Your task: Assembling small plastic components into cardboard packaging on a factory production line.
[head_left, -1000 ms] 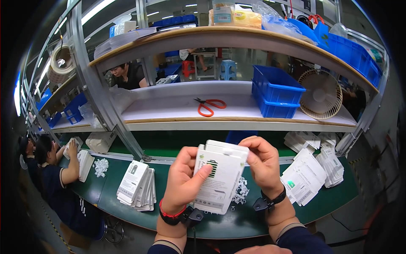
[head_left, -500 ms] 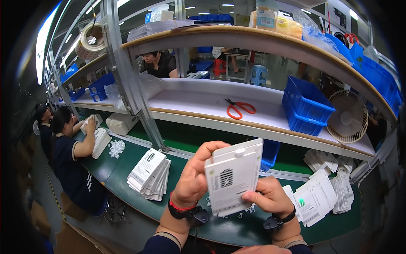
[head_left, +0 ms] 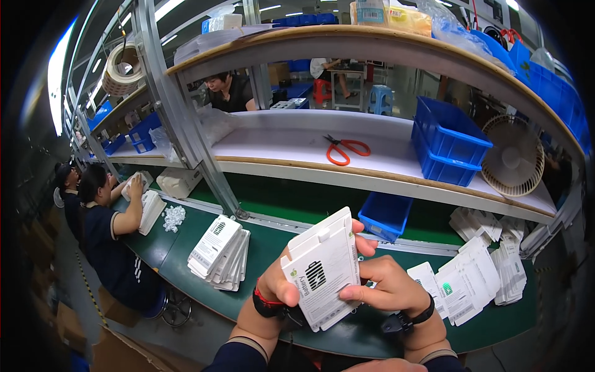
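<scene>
In front of me, above the green table [head_left: 260,239], a thin white cardboard box [head_left: 331,266] with dark and green print is held tilted, its top leaning right. My left hand [head_left: 276,285] grips it from the left, thumb on the front and fingers wrapped behind, fingertips showing past the right edge. My right hand [head_left: 387,282] pinches the lower right side, thumb on the front face. Small white pieces lie partly hidden beneath the hands. To the left rises an uneven stack of similar white boxes [head_left: 217,251]; on the right lie flat white box blanks [head_left: 471,279].
Red-handled scissors [head_left: 344,150] and stacked blue bins [head_left: 449,142] occupy the shelf, near a fan [head_left: 513,155]. Another blue bin [head_left: 385,216] sits below. A metal post [head_left: 204,149] stands left, beyond which a co-worker [head_left: 118,235] handles boxes near small white pieces [head_left: 173,218].
The box has come slightly lower and tilted further to the right. My left fingers now show around its right edge. The view has shifted a little, uncovering the blue bin under the shelf.
</scene>
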